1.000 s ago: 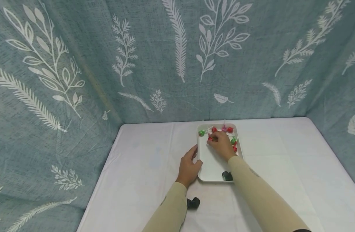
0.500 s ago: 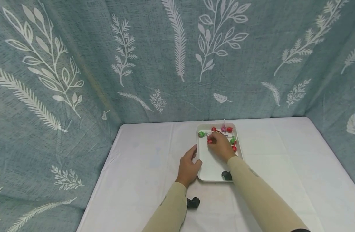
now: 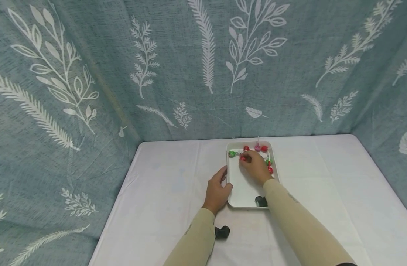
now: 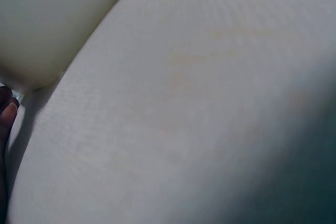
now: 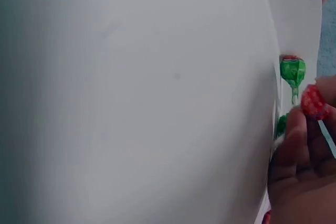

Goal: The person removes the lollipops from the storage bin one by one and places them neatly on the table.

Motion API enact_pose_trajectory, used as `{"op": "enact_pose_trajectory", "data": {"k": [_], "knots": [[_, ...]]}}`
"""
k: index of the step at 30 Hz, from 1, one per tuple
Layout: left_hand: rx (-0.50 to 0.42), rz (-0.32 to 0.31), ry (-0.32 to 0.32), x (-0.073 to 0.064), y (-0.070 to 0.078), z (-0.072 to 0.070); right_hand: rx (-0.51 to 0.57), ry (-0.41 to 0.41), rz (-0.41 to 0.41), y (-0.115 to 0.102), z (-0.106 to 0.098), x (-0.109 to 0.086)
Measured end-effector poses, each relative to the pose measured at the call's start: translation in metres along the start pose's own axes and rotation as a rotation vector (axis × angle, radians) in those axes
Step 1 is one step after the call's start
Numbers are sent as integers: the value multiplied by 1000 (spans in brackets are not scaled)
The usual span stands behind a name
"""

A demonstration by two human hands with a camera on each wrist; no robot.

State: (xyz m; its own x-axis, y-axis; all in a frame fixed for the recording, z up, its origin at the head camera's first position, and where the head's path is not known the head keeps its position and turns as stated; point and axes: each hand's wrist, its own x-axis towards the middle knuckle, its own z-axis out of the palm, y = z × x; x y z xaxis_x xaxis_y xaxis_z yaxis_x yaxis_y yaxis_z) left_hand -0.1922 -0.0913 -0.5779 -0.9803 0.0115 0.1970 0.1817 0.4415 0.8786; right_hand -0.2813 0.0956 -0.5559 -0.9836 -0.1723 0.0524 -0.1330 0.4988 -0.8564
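Observation:
A shallow white tray (image 3: pixel 245 188) lies on the table, with several wrapped lollipops towards its far end. My right hand (image 3: pixel 255 168) is over the tray and pinches a red lollipop (image 5: pixel 314 102) between thumb and fingertips. Near that grip, a green lollipop (image 3: pixel 232 153) lies by the tray's far left corner. My left hand (image 3: pixel 216 192) rests against the tray's left side, fingers along the outer wall and thumb at the rim. Only some fingers (image 4: pixel 7 119) of that hand show in the left wrist view.
Along the far wall lie a purple lollipop (image 3: pixel 257 147) and a red one beside it (image 3: pixel 264 148). More green and red lollipops lie by the right wall, partly behind the right hand. A patterned blue-green curtain (image 3: pixel 190 74) hangs behind the white-covered table (image 3: pixel 170 192).
My right hand stays over the far half of the tray, its red lollipop shifting slightly. The left green lollipop sits a little nearer, its stick turned more level. The left hand keeps its place.

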Motion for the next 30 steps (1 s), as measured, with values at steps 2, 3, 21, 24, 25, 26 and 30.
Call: {"op": "enact_pose_trajectory", "data": {"k": [2,3,21,24,25,26,30], "knots": [[-1,-6,-3,1,0,1,9,9,7,-2,-1,0],[-2,-9,-3,1,0,2,10,13,5,-2,-2,0],[10,-12,14,3,-2,4,62,57,37,-6,-25,1],[12,-13,14,3,0,4,67,60,31,-7,-29,3],[12,-12,15,3,0,4,65,62,29,-7,-31,3],[13,-13,14,4,0,4,63,65,25,-6,-32,3],[11,-22,12,3,1,4,47,77,20,-5,-38,4]]}}
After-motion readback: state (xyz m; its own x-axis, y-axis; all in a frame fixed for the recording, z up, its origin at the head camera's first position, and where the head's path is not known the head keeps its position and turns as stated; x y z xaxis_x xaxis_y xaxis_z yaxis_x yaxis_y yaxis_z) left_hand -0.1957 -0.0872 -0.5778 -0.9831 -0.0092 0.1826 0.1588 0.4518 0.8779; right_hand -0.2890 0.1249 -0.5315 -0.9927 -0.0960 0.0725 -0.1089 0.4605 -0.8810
